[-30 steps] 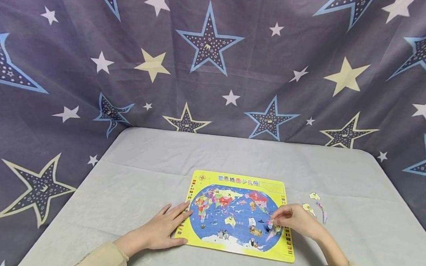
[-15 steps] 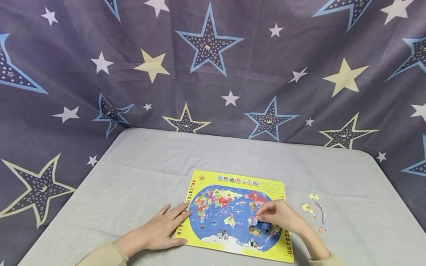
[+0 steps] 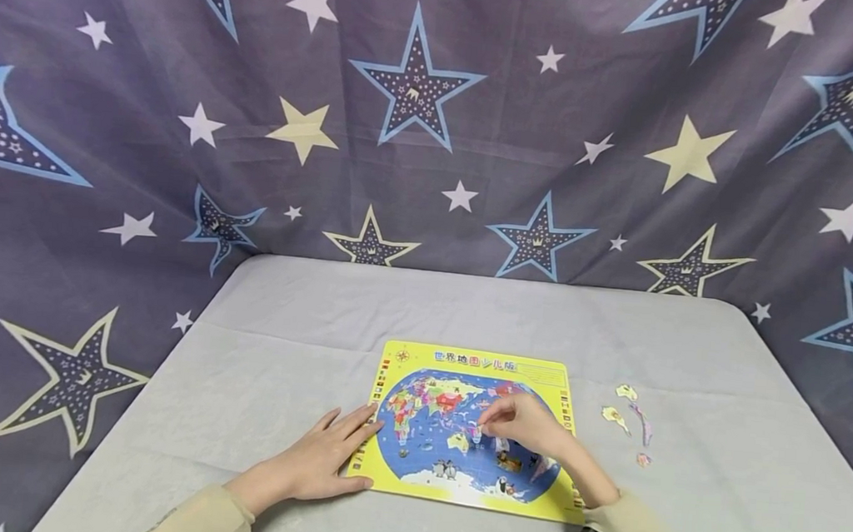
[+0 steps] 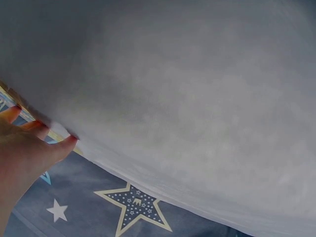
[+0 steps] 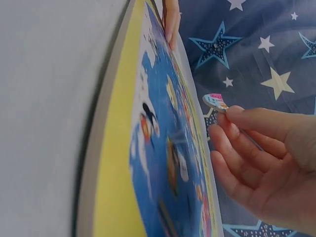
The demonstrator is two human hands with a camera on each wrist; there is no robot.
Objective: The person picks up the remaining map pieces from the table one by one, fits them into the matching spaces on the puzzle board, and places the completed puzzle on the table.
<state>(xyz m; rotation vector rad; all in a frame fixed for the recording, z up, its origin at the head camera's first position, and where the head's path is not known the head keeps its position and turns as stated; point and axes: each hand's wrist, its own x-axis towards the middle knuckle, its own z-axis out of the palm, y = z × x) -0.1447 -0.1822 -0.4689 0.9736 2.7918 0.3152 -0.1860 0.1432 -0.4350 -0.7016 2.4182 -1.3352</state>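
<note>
**Shifted leftward since half a second ago, with the right hand (image 3: 524,421)**

Pinching a small pink, white and blue puzzle piece (image 5: 216,102) between thumb and forefinger, apparently just clear of the surface. Below the hand, resting on the table: a yellow-bordered children's world map board (image 3: 394,485). Just left of the fingertips, on the map: Australia (image 3: 458,441). Farther left, resting the left hand (image 3: 329,455) on the board's edge, fingers spread, gripping nothing. Away to the right of the right hand, off the board: a yellow-rimmed piece (image 3: 626,392), a yellow piece with a tail (image 3: 613,417), a purple-pink strip (image 3: 643,427) and a small pink-orange piece (image 3: 643,460). Seemingly at the placing step, not yet seated. Probably calls for matching outline to spot, then lowering and pressing.
</note>
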